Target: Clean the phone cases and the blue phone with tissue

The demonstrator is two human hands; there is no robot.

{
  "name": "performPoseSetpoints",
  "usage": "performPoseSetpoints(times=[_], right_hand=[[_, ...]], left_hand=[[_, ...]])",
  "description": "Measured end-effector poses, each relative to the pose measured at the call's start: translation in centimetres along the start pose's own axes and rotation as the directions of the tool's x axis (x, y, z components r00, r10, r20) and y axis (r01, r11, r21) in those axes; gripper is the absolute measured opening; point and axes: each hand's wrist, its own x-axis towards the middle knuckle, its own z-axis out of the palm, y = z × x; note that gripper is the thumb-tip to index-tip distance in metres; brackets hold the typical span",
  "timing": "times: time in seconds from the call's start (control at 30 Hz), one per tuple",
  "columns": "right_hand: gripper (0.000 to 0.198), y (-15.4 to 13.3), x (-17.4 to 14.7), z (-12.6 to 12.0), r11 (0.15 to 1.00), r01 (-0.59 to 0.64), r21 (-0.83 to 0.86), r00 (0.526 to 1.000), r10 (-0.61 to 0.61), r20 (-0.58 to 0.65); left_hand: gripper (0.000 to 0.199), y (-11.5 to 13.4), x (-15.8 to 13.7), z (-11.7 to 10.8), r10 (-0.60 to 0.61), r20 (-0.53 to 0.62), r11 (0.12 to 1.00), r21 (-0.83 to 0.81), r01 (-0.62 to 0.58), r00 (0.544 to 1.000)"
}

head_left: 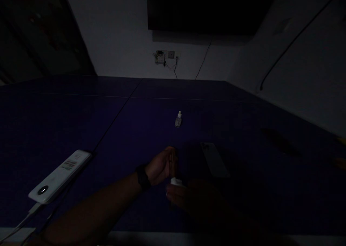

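The view is very dark. My left hand (160,166), with a black watch (143,177) on its wrist, is near the middle of the table. Its fingers are loosely curved and partly apart, and no object shows in them. Just below and to the right, my right hand (186,197) is closed on a small white object (176,181); the fingers cover most of it and deep shadow hides much of the hand. Beyond both hands, a small clear bottle (177,121) with a white top stands upright on the table. A phone (214,159) lies back up to the right.
At left on the dark blue table (108,109) lies a white power bank (61,175) with a white cable (20,222) plugged in. A dark flat item (279,141) rests at right. Behind are wall sockets (166,55) and a large black screen (211,8).
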Motion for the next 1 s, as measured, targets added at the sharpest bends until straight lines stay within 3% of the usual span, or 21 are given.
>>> performPoseSetpoints(times=[0.1, 0.3, 0.53, 0.77, 1.0], right_hand=[[0.043, -0.3, -0.4, 0.6, 0.998, 0.053, -0.018, 0.998, -0.053, 0.024], [0.042, 2.5, 1.4, 0.4, 0.992, -0.123, -0.009, 0.991, 0.122, -0.054], [0.043, -0.2, 0.1, 0.8, 0.997, 0.040, 0.060, 0.999, -0.041, 0.017], [0.045, 2.6, 1.5, 0.2, 0.995, -0.096, 0.000, 0.994, 0.096, -0.047], [0.042, -0.4, -0.1, 0.6, 0.995, 0.040, 0.093, 0.998, -0.043, 0.039]], left_hand=[[0.018, 0.0, 0.0, 0.0, 0.000, 0.005, 1.000, 0.009, 0.000, 1.000], [0.018, 0.1, -0.1, 0.2, 0.023, -0.012, 0.999, 0.024, -0.023, 1.000], [0.021, 0.0, -0.1, 0.1, -0.006, 0.003, 1.000, 0.014, 0.006, 1.000], [0.021, 0.1, -0.2, 0.5, 0.038, -0.015, 0.998, 0.045, -0.037, 0.999], [0.020, -0.1, -0.1, 0.0, 0.010, 0.000, 0.999, 0.050, -0.010, 1.000]])
